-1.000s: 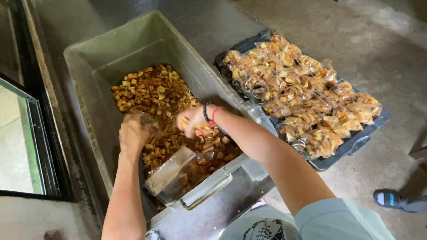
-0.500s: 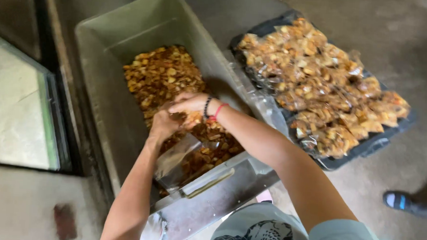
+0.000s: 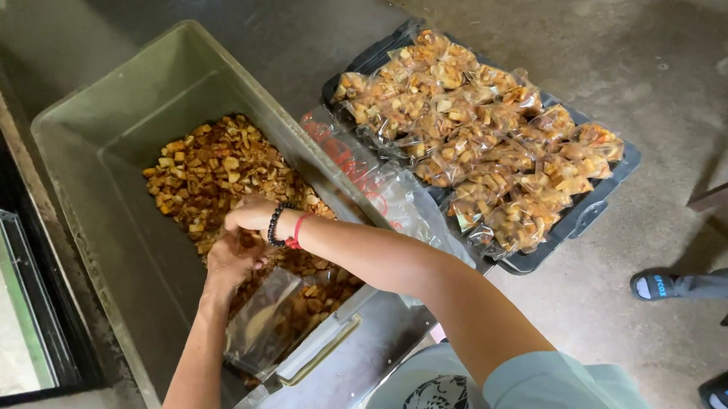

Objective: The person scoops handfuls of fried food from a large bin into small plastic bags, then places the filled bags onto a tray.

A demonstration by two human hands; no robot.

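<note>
the scene is seen from a single head-worn camera, aimed steeply down and slightly forward, close over a grey bin (image 3: 94,132) and a dark tray (image 3: 610,180) on the concrete floor (image 3: 679,63). no second view is given.

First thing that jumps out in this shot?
The big grey-green bin at left, holding a heap of golden-brown fried snack pieces, with both hands meeting over it: the left hand holds a clear plastic bag and the right hand, with wrist bands, is at its mouth. To the right, a dark tray on the concrete floor is packed with filled snack bags.
</note>
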